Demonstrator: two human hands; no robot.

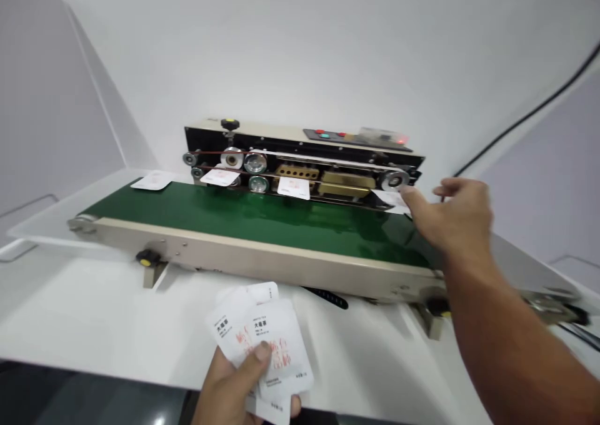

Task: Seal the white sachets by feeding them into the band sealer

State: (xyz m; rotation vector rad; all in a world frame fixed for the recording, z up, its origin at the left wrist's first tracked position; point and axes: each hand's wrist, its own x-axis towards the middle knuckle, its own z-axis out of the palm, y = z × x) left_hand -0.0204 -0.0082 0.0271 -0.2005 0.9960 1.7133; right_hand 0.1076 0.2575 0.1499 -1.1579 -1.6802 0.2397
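Note:
My left hand (246,375) is closed on a fanned stack of white sachets (281,325) with black and red printing, its thumb pressing on the top one. My right hand (452,215) reaches to the right end of a band sealing machine (300,147). Its thumb is at the edge of a white sachet (391,200) entering the machine there, while the other fingers are spread apart from the thumb. Another sachet (294,187) hangs in the middle of the sealer, and one more (220,175) is near its left rollers.
A green conveyor belt (225,215) runs along the machine's front. On its left end lies a sachet (152,180). Black knobs (148,258) stick out from the conveyor frame. A dark strap (328,297) lies under its front edge. A black cable (529,112) crosses the right wall.

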